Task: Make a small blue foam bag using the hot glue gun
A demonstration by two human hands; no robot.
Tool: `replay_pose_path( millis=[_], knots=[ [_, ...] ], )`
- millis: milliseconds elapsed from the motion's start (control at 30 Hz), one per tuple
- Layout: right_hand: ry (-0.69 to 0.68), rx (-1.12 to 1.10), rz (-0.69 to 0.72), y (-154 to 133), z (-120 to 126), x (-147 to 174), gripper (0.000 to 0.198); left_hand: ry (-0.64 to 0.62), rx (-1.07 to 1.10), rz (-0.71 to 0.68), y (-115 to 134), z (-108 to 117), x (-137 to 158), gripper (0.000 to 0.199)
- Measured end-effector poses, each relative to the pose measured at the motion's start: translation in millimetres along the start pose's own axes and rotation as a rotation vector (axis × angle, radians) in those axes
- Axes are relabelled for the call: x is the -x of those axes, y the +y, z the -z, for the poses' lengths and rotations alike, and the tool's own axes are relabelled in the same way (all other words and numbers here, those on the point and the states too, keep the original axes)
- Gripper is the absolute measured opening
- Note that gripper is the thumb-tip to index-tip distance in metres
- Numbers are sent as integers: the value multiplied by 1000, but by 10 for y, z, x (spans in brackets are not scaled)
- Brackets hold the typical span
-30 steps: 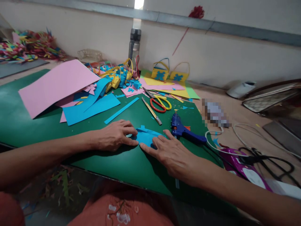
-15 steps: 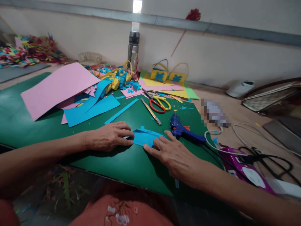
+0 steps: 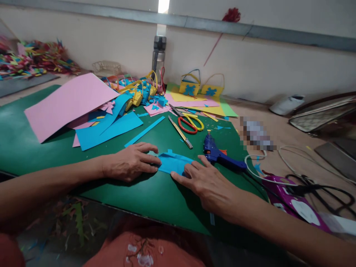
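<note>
A small piece of folded blue paper (image 3: pixel 172 163) lies on the green table top (image 3: pixel 133 196), with creases and a little tab standing at its far edge. At its left end, my left hand (image 3: pixel 136 161) is closed, with fingertips gripping the paper's edge. From the other side, my right hand (image 3: pixel 204 178) holds the paper down with bent fingers, its thumb along the near edge. The right end of the paper is partly hidden under these fingers. Just beyond my right hand lies a blue glue gun (image 3: pixel 219 155).
Behind the paper lie a craft knife (image 3: pixel 180 132), scissors (image 3: pixel 190 122) and a blue paper strip (image 3: pixel 145 131). Blue sheets (image 3: pixel 111 131) and a pink sheet (image 3: pixel 72 104) lie left. Small paper bags (image 3: pixel 189 88) stand by the wall. A purple device (image 3: pixel 294 204) and cables are right.
Both hands stay on the folded blue paper with almost no movement. The view has shifted slightly, so the things on the right appear a little further right.
</note>
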State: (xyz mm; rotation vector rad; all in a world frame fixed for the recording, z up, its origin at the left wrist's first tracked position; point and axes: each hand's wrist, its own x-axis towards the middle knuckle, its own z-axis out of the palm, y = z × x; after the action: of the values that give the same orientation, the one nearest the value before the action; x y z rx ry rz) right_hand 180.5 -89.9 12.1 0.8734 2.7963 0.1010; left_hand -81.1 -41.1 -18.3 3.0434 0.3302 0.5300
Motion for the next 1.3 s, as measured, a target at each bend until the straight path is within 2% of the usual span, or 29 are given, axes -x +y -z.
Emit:
replay_pose_path(
  millis=[133,367,500,633,767,1000,1133,1300],
  knots=[
    [-13,37,-13,-16,14,-42,64,16,93,17,-27,-13,-1,24],
    [-134,64,-2,-37,152,-217,68,15,205,48,-48,-8,12,29],
    [-154,71,-16,-83,208,-279,67,-3,209,79,-41,-17,3,32],
    [-89,75,-10,-94,167,-233,63,-69,112,41,-9,-11,-42,41],
    [-62,48,-17,-65,81,-63,63,-132,31,48,25,-1,-72,33],
    [11,-37,-32,-69,-21,135,66,-75,-58,62,95,25,-84,25],
    [51,-47,-31,-61,-8,98,62,-104,-107,-6,195,46,-258,16],
    [56,-125,-13,7,23,184,64,-125,-81,-42,249,-26,-449,16]
  ],
)
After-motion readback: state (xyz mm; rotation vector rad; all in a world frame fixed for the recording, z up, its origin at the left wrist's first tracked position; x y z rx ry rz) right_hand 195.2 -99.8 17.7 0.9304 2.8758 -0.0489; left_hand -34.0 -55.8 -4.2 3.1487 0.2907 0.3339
